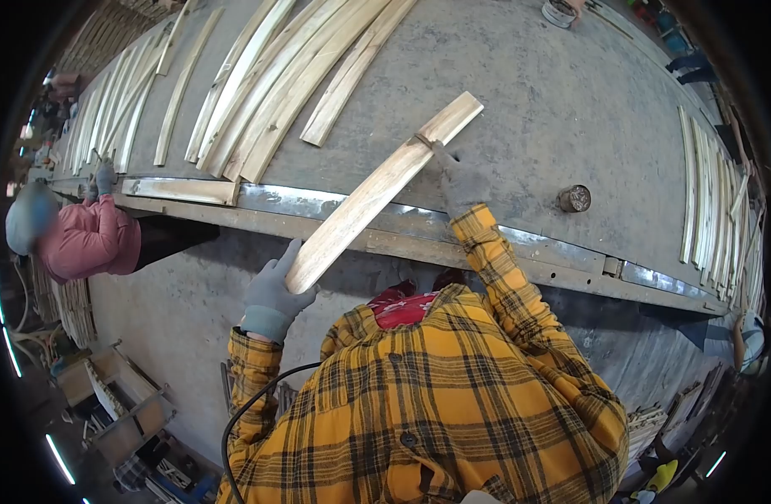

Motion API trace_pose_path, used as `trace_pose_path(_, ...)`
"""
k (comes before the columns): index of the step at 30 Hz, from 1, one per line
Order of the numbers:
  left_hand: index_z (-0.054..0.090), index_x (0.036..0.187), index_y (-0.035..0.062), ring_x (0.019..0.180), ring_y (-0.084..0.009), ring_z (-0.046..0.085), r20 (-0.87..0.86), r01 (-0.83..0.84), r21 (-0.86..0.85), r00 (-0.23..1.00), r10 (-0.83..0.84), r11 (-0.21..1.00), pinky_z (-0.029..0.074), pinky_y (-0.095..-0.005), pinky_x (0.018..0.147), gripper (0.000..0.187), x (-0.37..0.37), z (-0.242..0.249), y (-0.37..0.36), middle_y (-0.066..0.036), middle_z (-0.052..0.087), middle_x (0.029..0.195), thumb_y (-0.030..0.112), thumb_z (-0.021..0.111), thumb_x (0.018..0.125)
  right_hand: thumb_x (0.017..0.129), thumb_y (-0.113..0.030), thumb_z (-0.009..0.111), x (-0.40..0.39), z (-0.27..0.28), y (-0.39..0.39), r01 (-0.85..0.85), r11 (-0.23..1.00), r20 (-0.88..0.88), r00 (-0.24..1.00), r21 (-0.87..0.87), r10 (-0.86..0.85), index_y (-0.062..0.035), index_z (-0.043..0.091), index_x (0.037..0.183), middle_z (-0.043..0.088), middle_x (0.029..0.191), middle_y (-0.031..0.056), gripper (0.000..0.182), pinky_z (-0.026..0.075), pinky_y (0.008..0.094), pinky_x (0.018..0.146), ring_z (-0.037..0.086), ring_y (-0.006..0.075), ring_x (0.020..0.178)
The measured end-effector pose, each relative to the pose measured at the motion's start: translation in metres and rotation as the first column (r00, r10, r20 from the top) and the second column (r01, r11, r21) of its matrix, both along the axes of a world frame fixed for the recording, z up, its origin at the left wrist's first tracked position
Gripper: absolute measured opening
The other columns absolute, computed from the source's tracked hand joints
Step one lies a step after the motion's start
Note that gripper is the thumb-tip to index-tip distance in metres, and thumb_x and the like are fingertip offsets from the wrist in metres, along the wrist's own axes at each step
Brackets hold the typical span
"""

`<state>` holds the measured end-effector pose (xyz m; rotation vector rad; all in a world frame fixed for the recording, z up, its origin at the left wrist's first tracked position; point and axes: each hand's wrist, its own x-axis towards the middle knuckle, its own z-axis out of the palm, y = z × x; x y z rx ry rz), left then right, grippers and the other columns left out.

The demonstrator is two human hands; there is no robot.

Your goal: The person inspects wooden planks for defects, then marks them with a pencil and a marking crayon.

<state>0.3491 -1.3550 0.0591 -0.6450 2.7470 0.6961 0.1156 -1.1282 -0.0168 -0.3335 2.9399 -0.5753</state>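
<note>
My left hand, in a grey glove, is closed around the near end of a pale wooden board. The board slants up and right across the table's front edge, its far end over the tabletop. My right hand, also gloved in grey, is closed at the board's right side, near its far end. From its fingers a small thin dark tool reaches onto the board's face; its exact kind is too small to make out. A small round tin with brownish contents stands to the right of my right hand.
Several wooden boards lie on the grey table at the left, and more slats at the right. Metal strip runs along the front edge. A co-worker stands at left. Another tin is at the far side.
</note>
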Motion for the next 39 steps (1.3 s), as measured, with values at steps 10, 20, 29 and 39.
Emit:
trace_pose_path(10,0.043,0.133,0.0200,0.073,-0.0248,0.060,-0.002,0.036,-0.023,0.999,-0.036,0.999,0.050,-0.0343,0.068,0.082,-0.005,0.001,-0.003,-0.009,0.058,0.084,0.027,0.076,0.059,0.089,-0.017,0.048,0.006,-0.002,0.005,-0.024,0.998,-0.044,0.999,0.061,0.027,-0.0247,0.051,0.123,0.059,0.089,0.0057,0.035,0.049,0.0355,0.063,0.061,0.0238,0.075)
trace_pose_path(20,0.042,0.133,0.0226,0.072,-0.0265,0.058,-0.005,0.076,-0.166,0.997,-0.078,0.983,0.050,-0.0359,0.066,0.078,-0.009,0.001,-0.009,-0.009,0.054,0.084,0.028,0.074,0.062,0.087,-0.013,0.050,0.010,-0.001,0.003,-0.067,0.998,-0.199,0.978,-0.017,0.063,-0.0298,0.051,0.124,0.059,0.086,0.0024,0.041,0.048,0.0343,0.057,0.060,0.0218,0.069)
trace_pose_path(29,0.043,0.132,0.0226,0.073,-0.0258,0.058,-0.024,0.096,-0.092,0.995,-0.099,0.991,0.050,-0.0365,0.067,0.077,-0.011,-0.002,-0.020,-0.008,0.054,0.085,0.030,0.074,0.062,0.085,-0.010,0.049,0.009,-0.006,0.002,0.024,0.993,-0.104,0.994,-0.119,-0.036,-0.0334,0.054,0.122,0.057,0.084,0.0044,0.044,0.048,0.0352,0.061,0.059,0.0207,0.072)
trace_pose_path(39,0.047,0.129,0.0202,0.076,-0.0257,0.058,0.015,0.059,-0.143,0.998,-0.058,0.988,0.049,-0.0371,0.068,0.079,-0.018,0.003,-0.021,-0.009,0.057,0.086,0.040,0.078,0.060,0.087,-0.013,0.052,0.011,-0.003,0.000,0.001,0.961,-0.017,1.000,-0.276,-0.005,-0.0305,0.055,0.122,0.060,0.081,0.0056,0.039,0.048,0.0325,0.067,0.060,0.0204,0.074)
